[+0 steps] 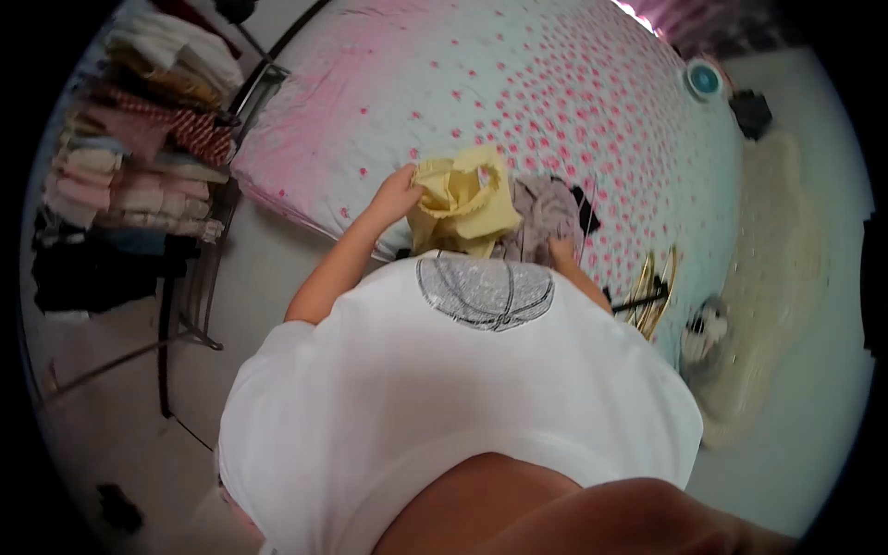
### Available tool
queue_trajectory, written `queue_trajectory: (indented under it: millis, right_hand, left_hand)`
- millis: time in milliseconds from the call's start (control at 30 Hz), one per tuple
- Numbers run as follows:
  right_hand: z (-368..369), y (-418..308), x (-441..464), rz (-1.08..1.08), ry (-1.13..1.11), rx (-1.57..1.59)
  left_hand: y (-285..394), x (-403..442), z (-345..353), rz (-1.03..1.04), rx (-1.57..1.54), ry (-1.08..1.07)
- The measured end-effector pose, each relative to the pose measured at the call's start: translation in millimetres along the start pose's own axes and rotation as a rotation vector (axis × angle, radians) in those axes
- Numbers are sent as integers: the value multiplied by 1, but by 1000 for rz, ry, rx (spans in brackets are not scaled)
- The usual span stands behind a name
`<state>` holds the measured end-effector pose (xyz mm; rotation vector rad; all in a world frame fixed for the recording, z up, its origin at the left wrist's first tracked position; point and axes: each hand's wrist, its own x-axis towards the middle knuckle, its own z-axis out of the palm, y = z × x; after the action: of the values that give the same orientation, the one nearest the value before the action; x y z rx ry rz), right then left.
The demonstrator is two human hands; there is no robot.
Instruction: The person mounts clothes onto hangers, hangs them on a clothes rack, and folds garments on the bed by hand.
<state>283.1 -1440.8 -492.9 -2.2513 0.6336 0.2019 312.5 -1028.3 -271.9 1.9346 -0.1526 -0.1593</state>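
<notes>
At the near edge of the bed, my left hand (400, 192) pinches the left side of a yellow garment (479, 222), whose gathered opening faces up. Just right of it lies a greyish-mauve garment (546, 215), partly under the yellow one. My right hand (561, 250) is closed on the lower right part of this mauve cloth, its fingertips partly hidden in the folds. A black cloth (585, 211) shows behind the mauve one.
The bed (388, 83) has a pink-dotted cover. Several hangers (652, 296) lie near its right edge. At left stands a metal rack (199, 277) with many clothes (139, 190). A blue round object (704, 80) sits at the far right corner.
</notes>
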Motion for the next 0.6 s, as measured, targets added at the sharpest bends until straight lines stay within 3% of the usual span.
queue_trajectory:
  millis: [33, 100, 167, 267, 367, 467, 600]
  right_hand:
    - [-11, -26, -14, 40, -17, -73]
    - [21, 12, 15, -83, 2, 31]
    - [51, 54, 50, 34, -65, 172]
    - [35, 17, 33, -21, 123, 18]
    - [36, 35, 51, 99, -7, 188]
    - [-15, -5, 32, -27, 81, -228]
    - [-48, -7, 16, 164, 146, -272]
  left_hand:
    - [3, -6, 0, 7, -7, 29]
    - [8, -15, -3, -53, 40, 69]
    - [13, -23, -3, -124, 32, 81]
    - [6, -29, 4, -181, 5, 74]
    - [2, -26, 11, -148, 97, 75]
    - [7, -17, 20, -151, 56, 36]
    - [9, -5, 33, -96, 12, -18]
